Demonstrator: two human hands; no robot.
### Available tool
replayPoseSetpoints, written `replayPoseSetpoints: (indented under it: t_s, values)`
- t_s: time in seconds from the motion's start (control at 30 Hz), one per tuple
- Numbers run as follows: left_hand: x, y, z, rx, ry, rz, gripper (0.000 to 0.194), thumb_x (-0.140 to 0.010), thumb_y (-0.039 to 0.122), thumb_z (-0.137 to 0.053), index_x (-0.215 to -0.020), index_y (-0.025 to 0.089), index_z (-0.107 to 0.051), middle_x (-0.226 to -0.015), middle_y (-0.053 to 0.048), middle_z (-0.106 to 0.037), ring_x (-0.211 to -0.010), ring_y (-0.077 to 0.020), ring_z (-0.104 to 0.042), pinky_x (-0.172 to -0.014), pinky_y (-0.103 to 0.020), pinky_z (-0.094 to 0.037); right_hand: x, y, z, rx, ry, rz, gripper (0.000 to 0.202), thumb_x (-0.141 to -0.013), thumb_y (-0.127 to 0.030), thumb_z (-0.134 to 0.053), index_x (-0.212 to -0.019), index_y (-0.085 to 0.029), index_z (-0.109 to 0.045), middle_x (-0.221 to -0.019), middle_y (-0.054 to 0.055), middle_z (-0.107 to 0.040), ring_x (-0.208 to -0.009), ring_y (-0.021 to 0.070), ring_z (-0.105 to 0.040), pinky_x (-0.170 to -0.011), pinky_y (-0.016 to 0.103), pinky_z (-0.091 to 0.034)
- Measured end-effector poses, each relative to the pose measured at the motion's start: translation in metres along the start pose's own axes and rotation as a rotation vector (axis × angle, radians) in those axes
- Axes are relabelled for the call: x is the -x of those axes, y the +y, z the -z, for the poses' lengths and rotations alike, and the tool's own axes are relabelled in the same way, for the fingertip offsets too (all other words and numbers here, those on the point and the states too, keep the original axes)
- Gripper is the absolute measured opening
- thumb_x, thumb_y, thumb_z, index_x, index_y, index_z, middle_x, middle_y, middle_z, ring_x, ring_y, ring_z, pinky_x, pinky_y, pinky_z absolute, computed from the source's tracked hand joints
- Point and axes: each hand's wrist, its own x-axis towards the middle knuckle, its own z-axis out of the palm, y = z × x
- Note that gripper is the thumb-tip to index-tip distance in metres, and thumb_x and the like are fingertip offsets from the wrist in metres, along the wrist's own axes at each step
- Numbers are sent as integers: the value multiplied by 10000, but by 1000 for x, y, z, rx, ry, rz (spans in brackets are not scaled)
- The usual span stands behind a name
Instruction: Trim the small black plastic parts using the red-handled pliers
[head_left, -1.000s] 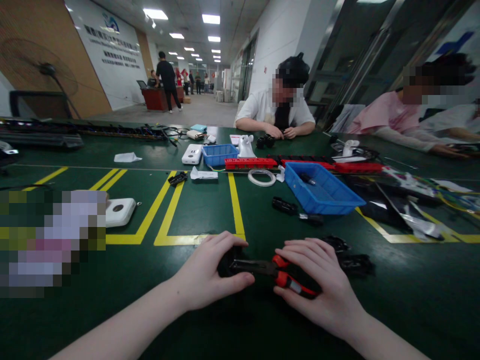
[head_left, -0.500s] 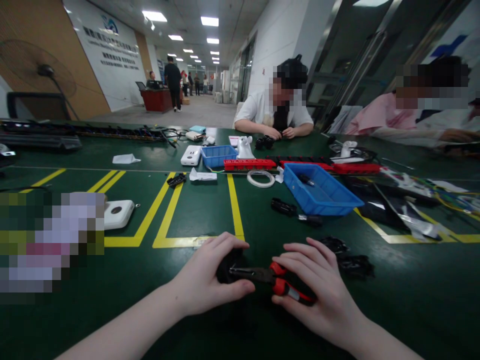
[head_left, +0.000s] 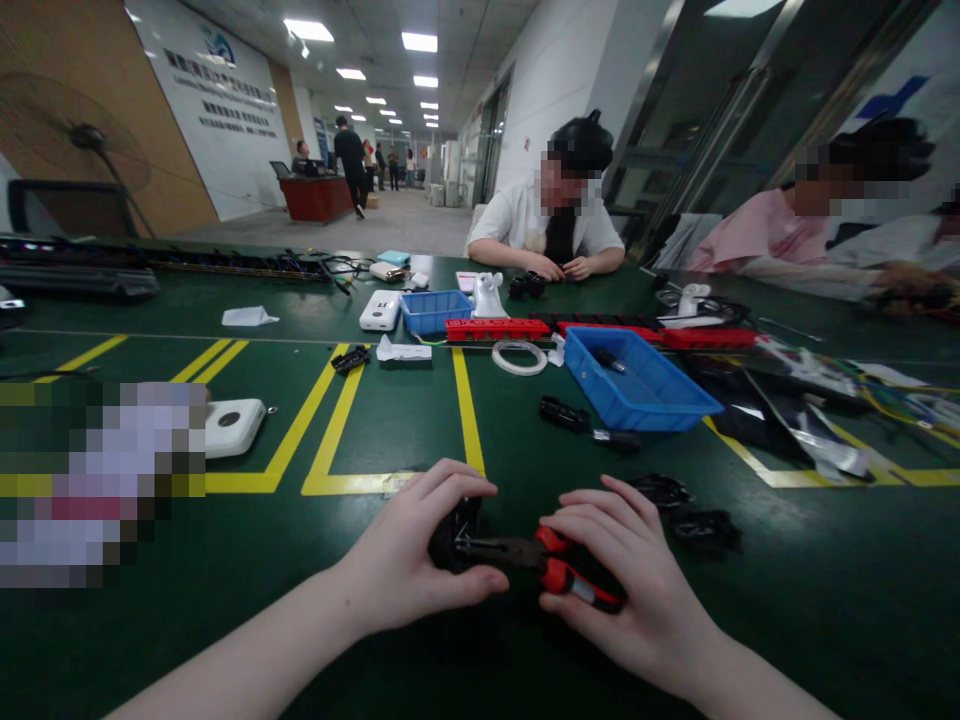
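Note:
My left hand (head_left: 424, 545) is closed around a small black part (head_left: 447, 540), mostly hidden by its fingers and thumb. In my right hand (head_left: 626, 575) is a pair of needle-nose pliers (head_left: 555, 575) with red and black handles. Their narrow metal jaws point left and reach the black part between my left thumb and fingers; whether they grip it I cannot make out. Just beyond my right hand lie black bundles (head_left: 705, 530), with a black piece (head_left: 564, 413) and another dark piece (head_left: 616, 440) farther off.
A large blue bin (head_left: 637, 385) holds a dark item, and a smaller blue bin (head_left: 436, 312) stands behind. A white ring-shaped coil (head_left: 519, 371) lies between. At left sits a white box-like device (head_left: 234, 428). Across the green table (head_left: 390, 420) a person (head_left: 551, 220) works with both hands.
Hardly anything differs. My hands, the black part and the pliers sit almost in the same place; the whole view has shifted slightly. In the background a person walks.

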Motion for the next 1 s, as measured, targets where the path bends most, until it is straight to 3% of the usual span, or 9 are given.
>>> replayPoseSetpoints:
  t_s: [0.17,1.0]
  values:
    - [-1,2,2,11,-21,6,500,-804,411,-751,-1232,223,-575,-1227,-82,-599,-1125,-255,-578,-951,-396,-464,1,0,-1,-56,8,-2,430,-849,-413,-699,-1217,-250,-549,-1015,29,-722,-923,211,-683,-1103,486,-319]
    - [-2,4,6,47,-56,118,338,-849,407,-615,-1114,198,-633,-1030,-54,-645,-940,-228,-583,-812,-355,-419,3,1,-2,31,76,-14,488,-844,-407,-716,-1278,-242,-567,-1072,77,-725,-973,246,-688,-1037,511,-404]
